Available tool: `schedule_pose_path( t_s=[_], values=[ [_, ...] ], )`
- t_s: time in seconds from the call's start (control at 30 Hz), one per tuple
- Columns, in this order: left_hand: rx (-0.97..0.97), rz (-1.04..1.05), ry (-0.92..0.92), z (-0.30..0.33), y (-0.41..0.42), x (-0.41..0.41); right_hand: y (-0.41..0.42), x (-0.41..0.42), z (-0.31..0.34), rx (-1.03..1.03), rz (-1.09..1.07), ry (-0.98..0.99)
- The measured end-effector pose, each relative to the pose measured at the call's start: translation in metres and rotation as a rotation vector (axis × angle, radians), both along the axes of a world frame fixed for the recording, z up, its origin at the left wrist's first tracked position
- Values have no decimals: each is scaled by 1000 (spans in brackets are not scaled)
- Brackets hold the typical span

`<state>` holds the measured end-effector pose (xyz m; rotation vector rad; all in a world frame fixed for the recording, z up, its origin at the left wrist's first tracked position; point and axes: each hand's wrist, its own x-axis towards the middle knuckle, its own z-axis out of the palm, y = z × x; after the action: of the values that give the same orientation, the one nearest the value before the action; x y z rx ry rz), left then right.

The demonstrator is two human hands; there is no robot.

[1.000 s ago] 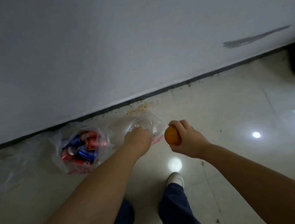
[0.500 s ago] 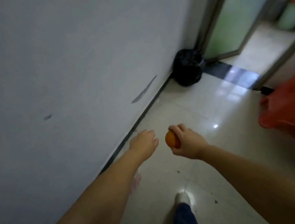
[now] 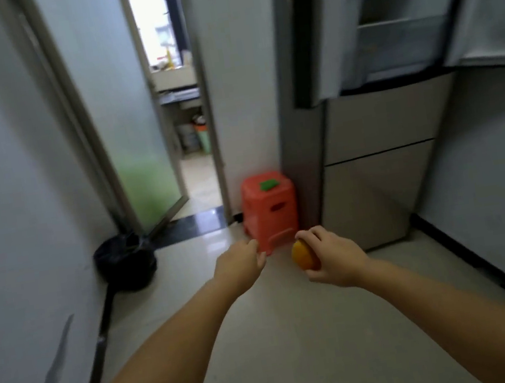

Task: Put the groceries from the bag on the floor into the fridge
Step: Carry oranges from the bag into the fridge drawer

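My right hand [image 3: 335, 257] grips an orange [image 3: 304, 255], held out in front of me at mid-frame. Beside it, my left hand [image 3: 240, 266] is empty, its fingers loosely curled. The fridge [image 3: 379, 154] stands ahead on the right, grey with two lower drawers. Its upper doors are swung open, showing pale shelves [image 3: 399, 21] inside. The bags of groceries on the floor are out of view.
A red plastic stool [image 3: 272, 211] with a green patch on top stands left of the fridge. A black bin bag [image 3: 125, 262] sits against the left wall. Behind it a frosted glass door [image 3: 125, 128] stands open onto another room.
The view has swung up and right from the bags on the floor to the fridge. My left hand let go of the bag. The orange stays in my right hand.
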<state>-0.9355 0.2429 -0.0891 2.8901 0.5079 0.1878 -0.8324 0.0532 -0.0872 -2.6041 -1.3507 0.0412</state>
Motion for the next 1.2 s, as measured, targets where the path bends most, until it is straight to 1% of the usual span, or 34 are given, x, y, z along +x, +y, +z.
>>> schedule_pose_path(
  t_s=[0.13, 0.3, 0.4, 0.47, 0.6, 0.73, 0.93, 1.07, 1.2],
  values=[
    [-25, -148, -124, 29, -116, 95, -116, 66, 40, 62, -149, -84],
    [-88, -272, -268, 65, -254, 196, -243, 139, 80, 67, -263, -172],
    [-103, -320, -380, 87, -305, 242, -295, 179, 102, 99, -311, -190],
    [-85, -335, -425, 101, -322, 272, -317, 203, 116, 120, -335, -216],
    [-48, -330, -481, 124, -329, 339, -342, 259, 131, 183, -369, -251],
    [-17, -311, -535, 146, -317, 416, -340, 332, 140, 211, -342, -290],
    [38, -276, -576, 180, -283, 573, -301, 470, 168, 223, -248, -406],
    [38, -223, -562, 214, -255, 675, -274, 568, 205, 255, -191, -424],
    [131, -197, -562, 238, -221, 750, -245, 649, 241, 318, -134, -475]
  ],
)
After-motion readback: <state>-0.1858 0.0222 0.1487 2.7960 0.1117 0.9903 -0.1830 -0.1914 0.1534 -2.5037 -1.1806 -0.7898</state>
